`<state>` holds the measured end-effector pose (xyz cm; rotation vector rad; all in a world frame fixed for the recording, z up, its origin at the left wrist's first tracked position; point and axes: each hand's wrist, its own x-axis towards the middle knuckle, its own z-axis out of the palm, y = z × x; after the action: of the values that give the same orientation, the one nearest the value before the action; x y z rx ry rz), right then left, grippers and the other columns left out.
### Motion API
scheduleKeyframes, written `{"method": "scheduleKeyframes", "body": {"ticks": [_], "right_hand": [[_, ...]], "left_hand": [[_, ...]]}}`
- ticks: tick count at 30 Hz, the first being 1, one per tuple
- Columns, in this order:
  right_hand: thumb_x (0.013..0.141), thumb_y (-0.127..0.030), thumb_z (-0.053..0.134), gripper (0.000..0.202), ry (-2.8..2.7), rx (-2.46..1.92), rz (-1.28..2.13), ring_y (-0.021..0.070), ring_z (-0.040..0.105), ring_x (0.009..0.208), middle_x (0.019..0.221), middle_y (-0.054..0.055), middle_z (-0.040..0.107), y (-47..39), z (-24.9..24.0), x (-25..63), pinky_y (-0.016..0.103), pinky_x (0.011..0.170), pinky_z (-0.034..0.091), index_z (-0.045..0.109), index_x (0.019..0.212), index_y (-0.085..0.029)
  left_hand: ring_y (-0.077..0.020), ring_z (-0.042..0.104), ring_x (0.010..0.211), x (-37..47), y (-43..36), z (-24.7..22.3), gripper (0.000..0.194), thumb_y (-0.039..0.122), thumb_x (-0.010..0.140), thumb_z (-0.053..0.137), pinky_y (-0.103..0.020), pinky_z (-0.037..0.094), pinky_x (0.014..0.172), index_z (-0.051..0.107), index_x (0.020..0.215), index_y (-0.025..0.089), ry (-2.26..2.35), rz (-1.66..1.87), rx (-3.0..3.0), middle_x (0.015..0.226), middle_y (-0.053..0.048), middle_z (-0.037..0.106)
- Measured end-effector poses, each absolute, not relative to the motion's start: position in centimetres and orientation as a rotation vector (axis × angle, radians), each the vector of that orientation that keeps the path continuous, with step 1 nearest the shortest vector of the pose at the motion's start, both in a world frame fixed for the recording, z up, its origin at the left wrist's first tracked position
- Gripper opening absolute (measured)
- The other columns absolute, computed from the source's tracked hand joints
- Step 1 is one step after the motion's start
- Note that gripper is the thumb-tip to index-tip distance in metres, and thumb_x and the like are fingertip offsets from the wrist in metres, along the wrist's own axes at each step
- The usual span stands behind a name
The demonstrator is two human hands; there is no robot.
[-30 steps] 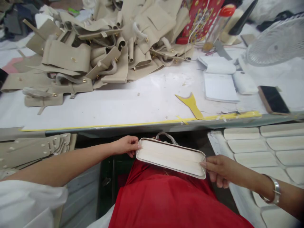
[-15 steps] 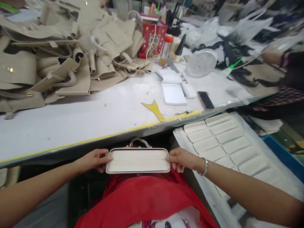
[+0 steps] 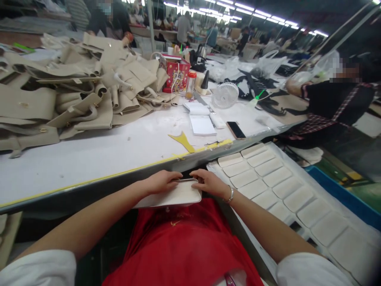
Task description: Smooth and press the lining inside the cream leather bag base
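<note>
A cream handbag [image 3: 178, 197] is held over my lap, its pale, long base with rounded corners turned up toward me. My left hand [image 3: 163, 182] lies across the base's far edge around the middle, fingers bent over it. At the right end, my right hand [image 3: 210, 183] pinches the far corner with thumb and fingers. The two hands are close together, and the left forearm covers the left part of the bag. Its handle, on the far side, is hidden.
A pile of beige bag pieces [image 3: 86, 95] covers the table's left. A yellow piece [image 3: 183, 142], notepad [image 3: 203, 125], phone [image 3: 235, 130] and small fan [image 3: 225, 95] lie further right. Pale panels [image 3: 269, 167] fill a board at my right. A co-worker [image 3: 330, 99] sits beyond.
My left hand has moved from the bag's left end to its middle. My right hand has shifted slightly left and up onto the far corner. The view has tilted up.
</note>
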<state>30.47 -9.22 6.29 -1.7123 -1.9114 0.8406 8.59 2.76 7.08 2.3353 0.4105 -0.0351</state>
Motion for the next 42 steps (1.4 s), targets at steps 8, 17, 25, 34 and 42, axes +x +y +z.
{"method": "scheduleKeyframes", "body": {"ticks": [8,17,25,34,42], "right_hand": [[0.090,-0.032,0.046,0.027,-2.243,-1.512,0.560,0.0170,0.056,0.088,0.093,0.009,0.064,-9.1,5.8,30.7,0.029,0.081,0.043,0.066,0.101,-0.016],[0.091,-0.028,0.043,0.028,-2.389,-1.497,0.442,0.0166,0.054,0.082,0.089,0.009,0.064,-8.8,5.9,30.3,0.027,0.076,0.040,0.069,0.090,-0.016],[0.090,-0.030,0.042,0.031,-2.582,-1.627,0.514,0.0156,0.052,0.074,0.077,0.007,0.061,-7.1,7.9,29.5,0.026,0.069,0.034,0.067,0.077,-0.015],[0.075,-0.027,0.058,0.012,-2.452,-1.687,1.210,0.0097,0.042,0.057,0.063,-0.002,0.051,-2.5,8.2,28.5,0.021,0.052,0.026,0.056,0.072,-0.016],[0.075,-0.031,0.058,0.017,-2.344,-1.492,1.491,0.0078,0.037,0.056,0.060,-0.005,0.044,-0.2,7.1,26.8,0.020,0.052,0.026,0.051,0.070,-0.016]], "left_hand": [[-0.0158,0.062,0.077,9.0,3.0,6.4,0.034,0.036,0.089,0.040,-0.020,0.041,0.069,0.066,0.107,0.023,0.335,-0.071,2.341,0.092,-0.001,0.070],[-0.0184,0.061,0.091,9.0,2.4,6.3,0.029,0.029,0.085,0.045,-0.021,0.041,0.080,0.064,0.105,0.025,0.317,-0.096,2.387,0.102,-0.001,0.068],[-0.0203,0.061,0.087,9.0,1.6,6.2,0.037,0.019,0.088,0.035,-0.026,0.043,0.074,0.053,0.120,0.017,0.189,-0.274,2.797,0.105,-0.009,0.065],[-0.0210,0.062,0.089,8.6,2.4,5.7,0.038,0.016,0.086,0.036,-0.027,0.044,0.076,0.054,0.120,0.017,0.199,-0.256,2.740,0.108,-0.010,0.064],[-0.0197,0.056,0.109,3.0,6.2,5.5,0.036,0.021,0.088,0.041,-0.024,0.040,0.090,0.057,0.120,0.025,0.152,-0.150,2.453,0.126,-0.005,0.057]]}}
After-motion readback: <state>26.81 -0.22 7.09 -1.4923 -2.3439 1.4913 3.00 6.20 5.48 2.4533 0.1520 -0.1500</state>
